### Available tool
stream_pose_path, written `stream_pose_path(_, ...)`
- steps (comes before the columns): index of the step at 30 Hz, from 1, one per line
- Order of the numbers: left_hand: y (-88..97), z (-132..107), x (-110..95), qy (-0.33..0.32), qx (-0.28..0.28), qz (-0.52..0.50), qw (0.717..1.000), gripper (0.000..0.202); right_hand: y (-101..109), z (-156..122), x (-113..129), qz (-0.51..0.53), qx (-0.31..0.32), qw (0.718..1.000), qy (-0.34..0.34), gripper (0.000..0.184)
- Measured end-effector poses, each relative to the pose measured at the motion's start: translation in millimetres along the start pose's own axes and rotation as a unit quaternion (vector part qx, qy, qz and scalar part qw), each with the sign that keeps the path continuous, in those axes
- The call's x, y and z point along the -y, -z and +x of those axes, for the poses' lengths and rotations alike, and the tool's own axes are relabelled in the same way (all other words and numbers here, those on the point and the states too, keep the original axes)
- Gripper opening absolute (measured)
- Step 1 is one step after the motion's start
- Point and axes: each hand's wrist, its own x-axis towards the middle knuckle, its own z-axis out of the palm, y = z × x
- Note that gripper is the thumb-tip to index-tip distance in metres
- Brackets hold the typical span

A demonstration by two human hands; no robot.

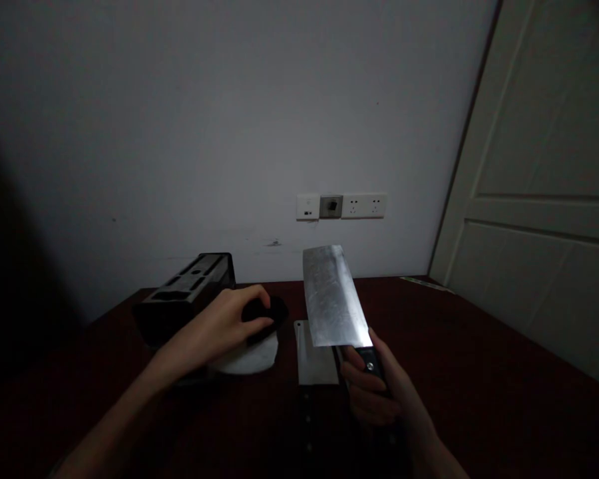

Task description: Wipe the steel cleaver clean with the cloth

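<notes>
My right hand [374, 386] is wrapped round the black riveted handle of a cleaver [332, 293]. Its broad steel blade points up and away from me, above the table. Beneath it lies a second cleaver [315, 359], blade toward the wall, its dark handle nearly lost in shadow. On the left, my left hand [242, 309] has thumb and forefinger curled round a black item [278, 311], too dark to name. Under that hand lies a flat white piece [254, 356], perhaps cloth or paper, partly covered. A black slotted knife block [190, 286] rests on its side beside my left wrist.
The dark red-brown table [404, 313] meets a pale wall [204, 133]. Sockets [363, 206] are set in the wall above the table's back edge. A white panelled door [544, 213] stands at the right. A thin strip [426, 285] lies near the back right edge.
</notes>
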Motion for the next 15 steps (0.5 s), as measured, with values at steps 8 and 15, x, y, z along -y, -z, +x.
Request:
stream_pose_path(8,-34.0,-6.8,-11.7,-0.106,-0.135,0.049,0.984,0.023,-3.1,-1.5,-3.2,-0.003,-0.004,1.0,0.015,0.047)
stream_pose_path(15,-65.3,-2.4,-16.7,-0.264,-0.203,0.101,0.937,0.019,-5.1,0.4,-4.4,-0.005,-0.001,1.0,0.01,0.046)
